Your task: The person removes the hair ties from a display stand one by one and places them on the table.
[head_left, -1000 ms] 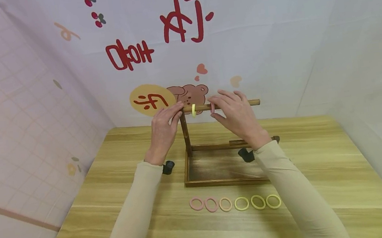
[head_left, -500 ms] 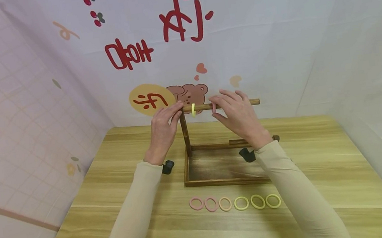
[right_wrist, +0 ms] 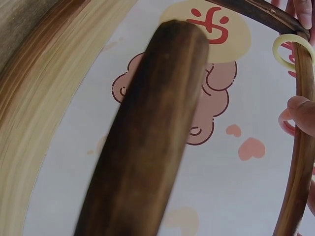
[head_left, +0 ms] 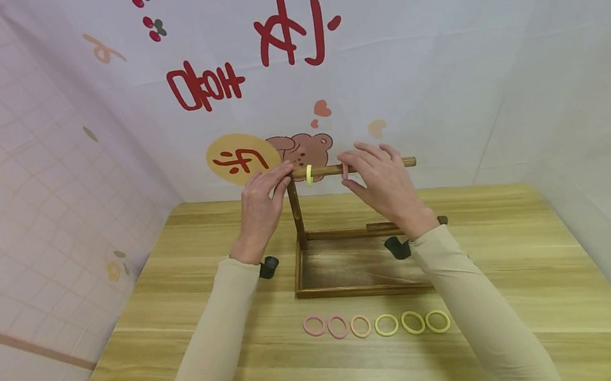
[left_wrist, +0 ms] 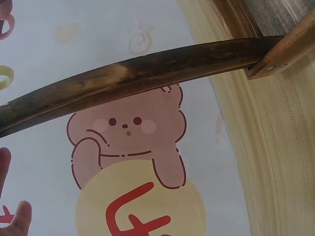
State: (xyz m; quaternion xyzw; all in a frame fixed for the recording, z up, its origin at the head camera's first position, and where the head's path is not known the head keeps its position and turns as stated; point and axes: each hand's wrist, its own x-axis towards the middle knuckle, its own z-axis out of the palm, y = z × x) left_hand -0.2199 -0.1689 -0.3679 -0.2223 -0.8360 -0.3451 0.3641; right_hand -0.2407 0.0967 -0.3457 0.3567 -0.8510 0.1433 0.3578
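Observation:
A wooden stand (head_left: 296, 211) holds a horizontal bar (head_left: 326, 171) at the top of its post. On the bar hangs a yellow ring (head_left: 309, 176), near the post. To its right, a pink ring (head_left: 345, 170) is around the bar, pinched between the thumb and fingers of my right hand (head_left: 382, 183). My left hand (head_left: 262, 206) touches the stand's top corner with nearly straight fingers. The left wrist view shows only its fingertips (left_wrist: 19, 216) at the edge. In the right wrist view, my right thumb (right_wrist: 301, 112) presses the pink ring (right_wrist: 284, 122).
Several rings lie in a row before the stand's base (head_left: 365, 292): two pink rings (head_left: 314, 326), an orange ring (head_left: 361, 326) and several yellow rings (head_left: 386, 325). A dark wooden bar (right_wrist: 147, 128) crosses the right wrist view close up. A printed cloth (head_left: 440, 70) hangs behind the table (head_left: 180, 297).
My right hand has moved slightly right along the bar with the pink ring. The left hand, the yellow ring on the bar and the row of rings stay in place.

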